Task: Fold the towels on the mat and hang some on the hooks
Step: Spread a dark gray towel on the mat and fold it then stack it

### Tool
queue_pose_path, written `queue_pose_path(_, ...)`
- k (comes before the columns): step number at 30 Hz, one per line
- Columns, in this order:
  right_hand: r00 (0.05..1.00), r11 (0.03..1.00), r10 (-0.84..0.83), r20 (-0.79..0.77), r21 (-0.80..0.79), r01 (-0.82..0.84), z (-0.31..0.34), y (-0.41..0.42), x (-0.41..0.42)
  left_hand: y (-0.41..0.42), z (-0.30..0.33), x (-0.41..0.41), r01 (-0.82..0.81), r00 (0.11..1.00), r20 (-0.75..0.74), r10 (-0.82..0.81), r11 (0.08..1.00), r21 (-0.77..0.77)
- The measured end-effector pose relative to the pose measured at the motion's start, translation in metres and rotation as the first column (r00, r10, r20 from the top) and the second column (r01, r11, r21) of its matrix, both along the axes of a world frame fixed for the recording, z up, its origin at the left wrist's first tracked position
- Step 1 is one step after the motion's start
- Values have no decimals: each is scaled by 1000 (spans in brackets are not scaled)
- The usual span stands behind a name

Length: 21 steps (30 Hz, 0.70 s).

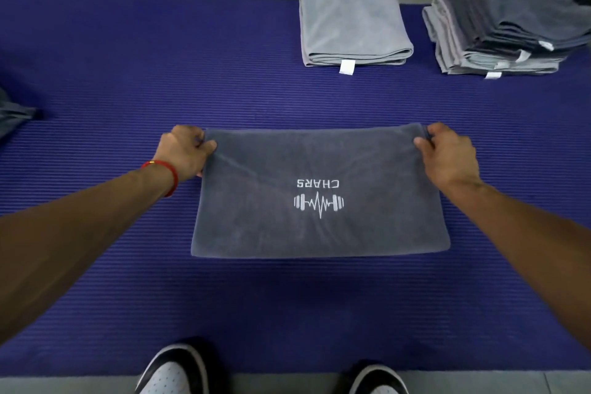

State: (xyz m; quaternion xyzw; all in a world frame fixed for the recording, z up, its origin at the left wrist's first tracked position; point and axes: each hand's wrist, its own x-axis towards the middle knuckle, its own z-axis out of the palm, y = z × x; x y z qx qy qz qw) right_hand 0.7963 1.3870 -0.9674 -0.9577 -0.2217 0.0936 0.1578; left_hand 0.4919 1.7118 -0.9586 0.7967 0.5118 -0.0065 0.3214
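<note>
On the purple mat point(96, 73), dark grey CHARS towel point(271, 227) folded flat, left hand point(185, 152) pinching its far left corner, right hand point(447, 157) gripping the far right corner, folded light grey towel point(351, 25) and towel stack point(499, 29) beyond.

Dark grey towel point(319, 195): soft matt cloth, white embroidered logo. Purple mat point(128, 73): ribbed matt foam. Folded towel point(353, 27) at 12 o'clock: smooth matt cloth.
</note>
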Motion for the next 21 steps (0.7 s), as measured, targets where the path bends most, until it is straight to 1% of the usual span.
queue_pose_path(3, 1000, 1000, -7, -18, -17, 7, 1, 4, 0, -1, 2, 2, -69, 995, 73, 75, 994, -84)
queue_pose_path(5, 999, 999, -30, -35, -12, 30, 2, 5, -3, 0, 3, 2, -109, 990, 70, 119, 984, -142)
queue_pose_path(6, 997, 998, -59, -43, -7, 59, 3, 4, -6, 0, 3, -1, -96, 993, 54, 103, 989, -113)
queue_pose_path(7, 995, 996, -92, -39, -21, 91, 3, 1, -10, -2, 4, -5, -43, 998, 38, 44, 999, -25)
queue_pose_path(8, 994, 992, -109, -23, -60, 108, 4, -3, -14, -7, 6, -9, 54, 998, 23, -57, 992, 113)
queue_pose_path(9, 994, 988, -106, -3, -112, 105, 4, -9, -20, -16, 9, -14, 190, 981, -5, -196, 945, 266)
queue_pose_path(10, 996, 984, -92, 15, -154, 93, 4, -17, -26, -29, 11, -19, 349, 933, -62, -355, 850, 395)
queue_pose_path(11, 996, 980, -84, 20, -179, 86, 3, -24, -33, -46, 13, -25, 498, 857, -139, -497, 729, 470)
queue_pose_path(12, 997, 980, -81, 11, -183, 82, 3, -30, -39, -66, 14, -28, 618, 767, -204, -609, 615, 490)
queue_pose_path(13, 996, 981, -89, -12, -172, 86, 1, -35, -43, -87, 14, -28, 714, 672, -247, -698, 522, 467)
queue_pose_path(14, 995, 984, -92, -39, -153, 85, 0, -37, -44, -106, 10, -26, 790, 583, -277, -764, 451, 416)
queue_pose_path(15, 992, 987, -93, -82, -137, 81, 1, -36, -42, -124, 4, -21, 843, 511, -310, -802, 399, 360)
queue_pose_path(16, 986, 990, -89, -140, -124, 71, 1, -34, -37, -139, -4, -14, 870, 472, -332, -817, 372, 323)
queue_pose_path(17, 976, 990, -89, -200, -125, 65, 3, -31, -31, -150, -13, -8, 879, 460, -347, -817, 365, 305)
queue_pose_path(19, 950, 984, -103, -295, -167, 55, 10, -26, -22, -159, -28, 1, 882, 465, -368, -805, 385, 273)
queue_pose_path(21, 927, 980, -119, -355, -190, 53, 16, -22, -19, -161, -37, 3, 882, 467, -386, -795, 389, 266)
